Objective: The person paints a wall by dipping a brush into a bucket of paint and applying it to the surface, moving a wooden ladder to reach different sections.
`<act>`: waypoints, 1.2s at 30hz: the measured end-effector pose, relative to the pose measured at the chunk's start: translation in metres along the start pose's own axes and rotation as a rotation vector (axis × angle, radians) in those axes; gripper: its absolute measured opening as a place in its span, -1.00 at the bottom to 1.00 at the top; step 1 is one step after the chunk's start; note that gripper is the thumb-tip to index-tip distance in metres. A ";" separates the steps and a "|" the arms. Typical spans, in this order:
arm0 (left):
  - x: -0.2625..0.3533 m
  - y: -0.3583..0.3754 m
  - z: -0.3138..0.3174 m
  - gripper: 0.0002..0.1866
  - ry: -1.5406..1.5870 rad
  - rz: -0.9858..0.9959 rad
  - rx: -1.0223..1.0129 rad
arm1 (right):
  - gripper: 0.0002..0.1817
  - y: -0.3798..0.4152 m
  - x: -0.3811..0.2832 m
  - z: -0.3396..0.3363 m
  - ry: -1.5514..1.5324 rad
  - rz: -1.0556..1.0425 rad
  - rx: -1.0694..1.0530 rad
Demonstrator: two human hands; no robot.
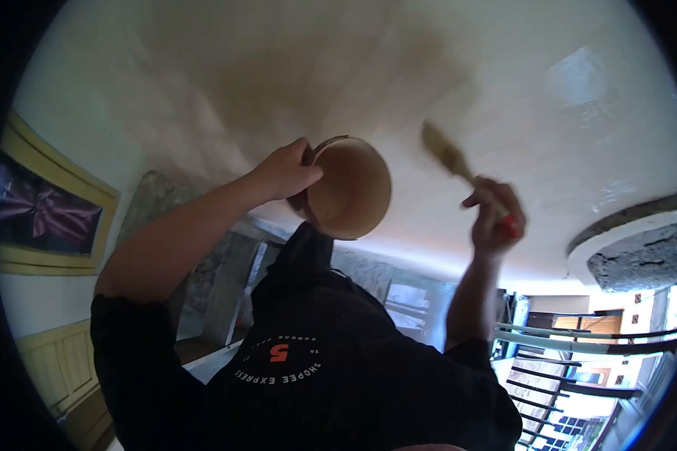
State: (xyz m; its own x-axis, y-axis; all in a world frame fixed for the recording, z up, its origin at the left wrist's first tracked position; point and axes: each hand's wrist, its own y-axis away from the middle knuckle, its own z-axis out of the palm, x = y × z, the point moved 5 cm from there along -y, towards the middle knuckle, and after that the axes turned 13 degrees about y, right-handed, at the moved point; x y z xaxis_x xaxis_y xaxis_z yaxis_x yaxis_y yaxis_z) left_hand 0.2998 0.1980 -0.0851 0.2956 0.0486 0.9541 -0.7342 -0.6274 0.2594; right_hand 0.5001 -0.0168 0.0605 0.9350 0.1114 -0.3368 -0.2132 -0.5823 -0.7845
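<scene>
My left hand (286,174) grips a round bucket (353,188) by its rim, with the thumb lapped over the edge inside. The bucket's mouth faces me, and its inside looks tan. In my right hand (498,214), fingers wrap around the handle of a paintbrush (447,150) with a red end. Its bristles point up and to the left, apart from the bucket and in front of a cream, patchy wall (293,75). The brush and right hand are a little blurred.
At the left is a yellow-framed window (49,203) with a purple bow. A curved ledge (632,244) with a rough grey surface juts in at the right. Below it stand dark railings (541,383). Grey posts (229,289) show behind my left arm.
</scene>
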 end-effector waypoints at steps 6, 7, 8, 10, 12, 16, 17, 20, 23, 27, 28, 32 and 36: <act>0.011 0.002 -0.001 -0.70 -0.036 0.168 0.030 | -0.91 0.093 -0.011 0.076 -0.213 0.588 -0.234; 0.013 0.005 0.001 -0.71 -0.103 0.184 0.013 | -0.91 0.091 -0.017 0.081 -0.090 0.457 -0.259; 0.013 0.008 0.002 -0.71 -0.166 0.200 -0.006 | -0.90 0.089 -0.023 0.087 0.036 0.323 -0.286; 0.014 0.012 0.004 -0.71 -0.223 0.294 -0.002 | -0.87 0.086 -0.024 0.098 0.079 0.272 -0.296; 0.020 0.015 0.005 -0.71 -0.273 0.406 0.017 | -0.84 0.082 -0.026 0.108 0.124 0.196 -0.301; 0.030 0.027 0.008 -0.70 -0.378 0.502 0.038 | -0.80 0.088 -0.030 0.138 0.297 0.191 -0.515; 0.034 0.031 0.010 -0.69 -0.427 0.523 0.056 | -0.82 0.096 -0.027 0.147 0.314 0.208 -0.622; 0.028 0.034 0.009 -0.69 -0.463 0.547 0.092 | -0.84 0.117 -0.033 0.170 0.267 0.303 -0.807; 0.018 0.034 0.008 -0.66 -0.471 0.529 0.089 | -0.78 0.136 -0.032 0.181 0.102 0.339 -0.805; 0.010 0.033 0.008 -0.63 -0.572 0.403 0.071 | -0.77 0.135 -0.030 0.170 0.029 0.341 -0.740; 0.008 0.033 0.008 -0.63 -0.571 0.375 0.065 | -0.74 0.129 -0.032 0.166 0.079 0.385 -0.761; 0.010 0.029 0.012 -0.59 -0.561 0.275 0.018 | -0.73 0.120 -0.033 0.144 0.078 0.336 -0.676; -0.007 0.015 0.016 -0.50 -0.591 0.126 -0.042 | -0.71 0.135 -0.024 0.144 -0.033 0.285 -0.525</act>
State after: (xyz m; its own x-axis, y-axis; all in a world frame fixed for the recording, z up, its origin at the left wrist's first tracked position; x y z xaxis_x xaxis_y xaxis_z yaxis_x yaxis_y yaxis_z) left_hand 0.2970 0.1760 -0.0900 0.4855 -0.4715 0.7362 -0.8055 -0.5685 0.1671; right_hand 0.4084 0.0179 -0.1123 0.8506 -0.0878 -0.5184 -0.2781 -0.9119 -0.3018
